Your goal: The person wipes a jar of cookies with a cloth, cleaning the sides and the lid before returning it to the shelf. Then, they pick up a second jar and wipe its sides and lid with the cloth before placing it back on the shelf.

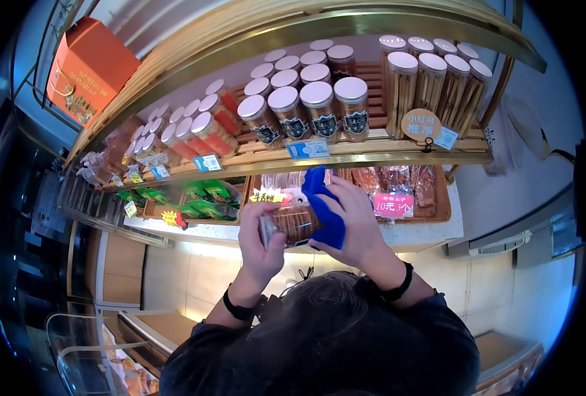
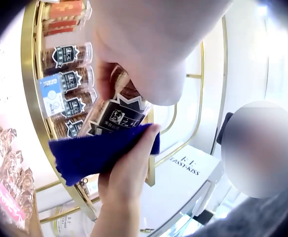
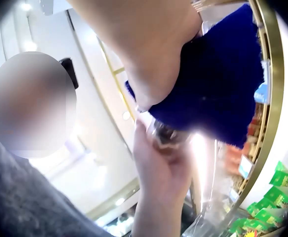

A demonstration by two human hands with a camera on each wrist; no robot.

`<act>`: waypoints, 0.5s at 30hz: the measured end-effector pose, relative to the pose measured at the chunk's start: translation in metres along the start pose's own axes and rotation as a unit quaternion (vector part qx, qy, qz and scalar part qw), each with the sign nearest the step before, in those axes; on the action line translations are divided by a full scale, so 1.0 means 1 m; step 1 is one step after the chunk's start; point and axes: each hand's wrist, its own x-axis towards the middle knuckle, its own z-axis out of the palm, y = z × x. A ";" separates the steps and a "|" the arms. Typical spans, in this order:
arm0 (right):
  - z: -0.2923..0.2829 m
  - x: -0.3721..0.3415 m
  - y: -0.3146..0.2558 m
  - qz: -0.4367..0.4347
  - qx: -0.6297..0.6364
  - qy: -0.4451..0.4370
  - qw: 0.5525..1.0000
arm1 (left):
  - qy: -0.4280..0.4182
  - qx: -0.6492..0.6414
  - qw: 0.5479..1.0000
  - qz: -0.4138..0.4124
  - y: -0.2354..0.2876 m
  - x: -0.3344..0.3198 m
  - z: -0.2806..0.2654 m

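Observation:
My left hand (image 1: pixel 260 241) grips a clear plastic jar (image 1: pixel 293 223) of brown round biscuits, tilted on its side in front of the shelf. A black label with white print shows on the jar (image 2: pixel 118 116) in the left wrist view. A blue cloth (image 1: pixel 329 221) is in my right hand (image 1: pixel 359 224), pinched between thumb and fingers and laid over the jar's right end. In the right wrist view the cloth (image 3: pixel 218 79) hangs wide and hides most of the jar; a bit of its contents shows beside the left hand (image 3: pixel 158 168).
Above stands a wooden shelf with a brass edge (image 1: pixel 398 158), holding several similar jars (image 1: pixel 317 112) and tall jars of sticks (image 1: pixel 431 86). Below are wicker baskets of green packets (image 1: pixel 207 198) and wrapped snacks (image 1: pixel 398 181). An orange gift bag (image 1: pixel 92 69) stands at upper left.

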 end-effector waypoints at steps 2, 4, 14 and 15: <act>0.004 -0.002 -0.013 0.034 0.024 -0.050 0.998 | -0.014 0.014 0.998 0.060 0.010 0.004 0.007; -0.006 0.000 -0.017 0.041 0.050 -0.052 0.997 | -0.025 0.025 0.991 0.131 0.012 0.006 0.011; -0.034 -0.042 0.069 0.162 0.590 -0.284 0.738 | -0.072 -0.052 0.961 0.260 0.034 0.009 0.025; -0.034 -0.049 0.065 0.180 0.643 -0.196 0.718 | -0.070 -0.023 0.967 0.246 0.037 0.013 0.030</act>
